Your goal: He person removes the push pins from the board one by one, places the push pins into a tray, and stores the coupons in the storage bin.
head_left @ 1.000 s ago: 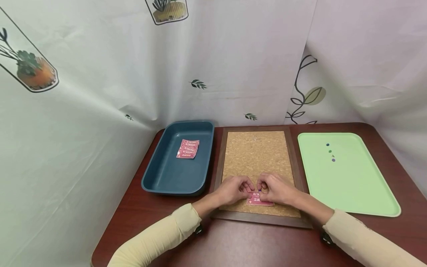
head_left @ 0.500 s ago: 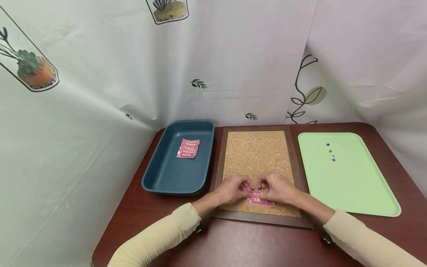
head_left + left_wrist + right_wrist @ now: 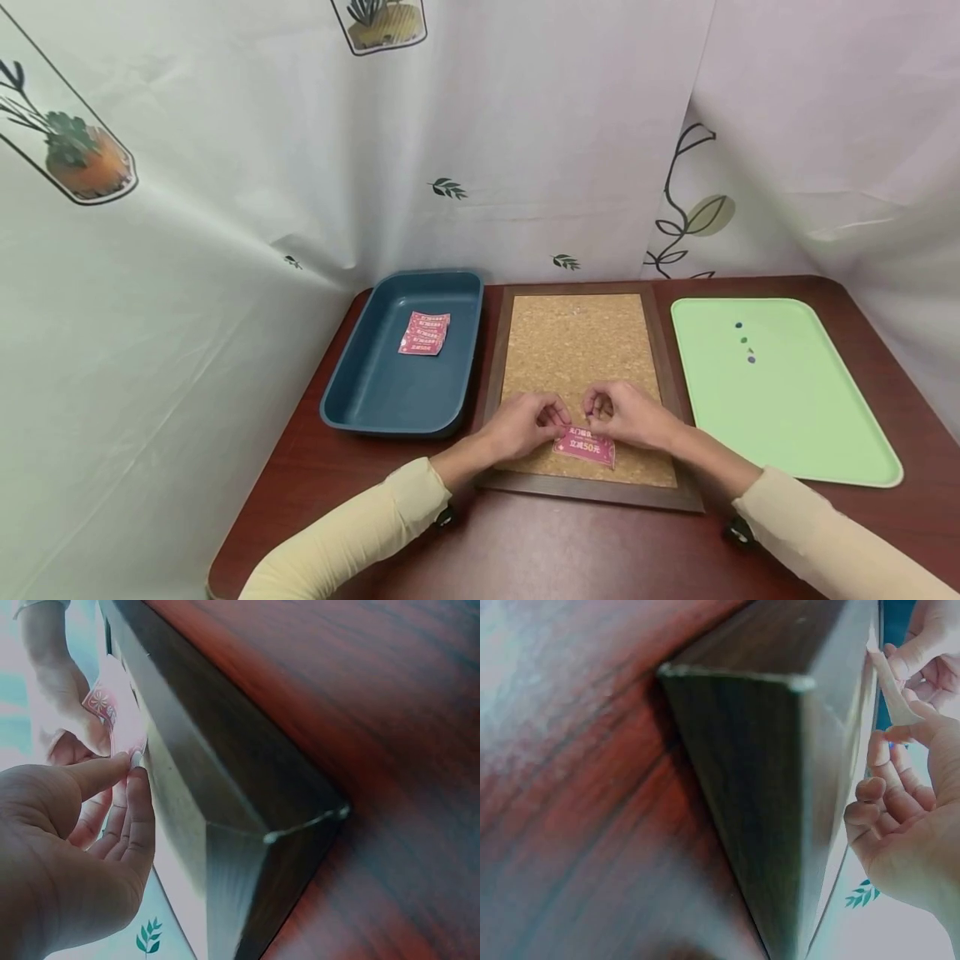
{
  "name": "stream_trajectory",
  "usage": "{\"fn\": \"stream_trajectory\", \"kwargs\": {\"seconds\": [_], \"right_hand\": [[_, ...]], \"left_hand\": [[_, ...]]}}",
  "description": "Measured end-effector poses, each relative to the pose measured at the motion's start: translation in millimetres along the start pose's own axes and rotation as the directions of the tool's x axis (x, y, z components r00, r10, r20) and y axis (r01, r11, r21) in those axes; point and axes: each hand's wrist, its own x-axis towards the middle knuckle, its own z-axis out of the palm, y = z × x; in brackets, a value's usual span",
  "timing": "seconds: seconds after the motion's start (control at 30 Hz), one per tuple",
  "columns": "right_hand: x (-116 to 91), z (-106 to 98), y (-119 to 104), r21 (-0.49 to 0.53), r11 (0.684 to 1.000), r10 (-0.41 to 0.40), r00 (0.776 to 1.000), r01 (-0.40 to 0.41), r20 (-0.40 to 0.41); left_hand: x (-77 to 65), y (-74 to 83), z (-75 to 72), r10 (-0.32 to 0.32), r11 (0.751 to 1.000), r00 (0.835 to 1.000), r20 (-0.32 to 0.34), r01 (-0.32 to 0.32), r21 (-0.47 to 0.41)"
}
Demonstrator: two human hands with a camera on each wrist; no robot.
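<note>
A pink coupon [image 3: 585,447] with white print lies at the near end of the framed cork board [image 3: 581,358]. My left hand [image 3: 523,425] pinches its upper left corner between thumb and fingertips. In the left wrist view, the coupon [image 3: 120,712] bends up from the board beyond the left hand [image 3: 82,832]. My right hand [image 3: 630,414] is at the coupon's upper right edge, pinching a small blue push pin [image 3: 891,744], mostly hidden by the fingertips. Close by in the right wrist view, the coupon's edge [image 3: 891,690] rises near the right thumb.
Left of the board stands a deep blue tray [image 3: 360,400] holding several overlapping pink coupons [image 3: 425,333]. On the right, a light green tray [image 3: 795,417] carries several small coloured pins [image 3: 751,360]. A small clear object [image 3: 576,310] sits at the board's far end.
My right hand has shifted slightly up and away from the coupon, uncovering more of its print. The coupon's right side has turned slightly towards me. My left hand stays nearly still.
</note>
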Motion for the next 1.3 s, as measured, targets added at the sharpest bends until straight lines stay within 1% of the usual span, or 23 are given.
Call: {"fn": "stream_trajectory", "kwargs": {"seconds": [0.1,0.17,0.27,0.33,0.5,0.67,0.8,0.9,1.0,1.13,1.3], "right_hand": [[-1.7,-4.3,-0.4,0.051,0.999,0.007,1.0,-0.007,-0.002],[-2.8,-8.0,-0.9,0.064,0.998,0.014,1.0,-0.013,-0.005],[-4.5,-14.3,-1.3,0.062,0.998,0.023,0.999,-0.021,-0.026],[-5.6,-18.6,-0.9,0.04,0.999,0.025,0.998,-0.023,-0.057],[-9.0,-31.7,3.1,-0.007,1.0,-0.006,0.989,0.005,-0.151],[-14.5,-46.4,7.8,0.005,1.0,-0.002,0.983,0.003,-0.185],[-19.7,-56.8,10.1,0.027,1.0,0.017,0.98,-0.011,-0.199],[-23.7,-64.3,11.4,0.024,0.999,0.034,0.976,-0.03,-0.216],[-28.1,-72.6,13.3,0.014,0.999,0.05,0.972,-0.048,-0.232],[-33.5,-83.1,16.8,-0.012,0.998,0.049,0.966,-0.054,-0.254],[-41.0,-93.8,20.7,-0.052,0.997,0.038,0.953,-0.057,-0.302]], "left_hand": [[0.3,2.3,-3.2,0.003,1.0,1.0,-0.015,-0.003,0.009],[1.0,4.3,-5.9,0.003,1.0,1.0,-0.025,-0.003,0.021],[2.0,7.9,-11.0,0.001,0.999,0.999,-0.037,0.0,0.036],[2.5,9.9,-14.5,0.0,0.999,0.999,-0.043,0.002,0.047],[3.9,15.2,-24.6,0.007,0.997,0.998,-0.065,-0.002,0.074],[5.9,19.3,-37.4,0.009,0.998,0.996,-0.091,-0.003,0.069],[8.0,18.7,-50.2,0.026,0.998,0.992,-0.127,-0.018,0.066],[8.9,17.0,-62.4,0.025,0.999,0.989,-0.147,-0.02,0.038],[9.3,14.1,-76.0,-0.011,1.0,0.987,-0.16,0.012,0.005],[8.8,7.7,-94.0,-0.053,0.998,0.982,-0.182,0.049,-0.026],[7.5,-1.5,-112.1,-0.08,0.996,0.97,-0.228,0.067,-0.064]]}}
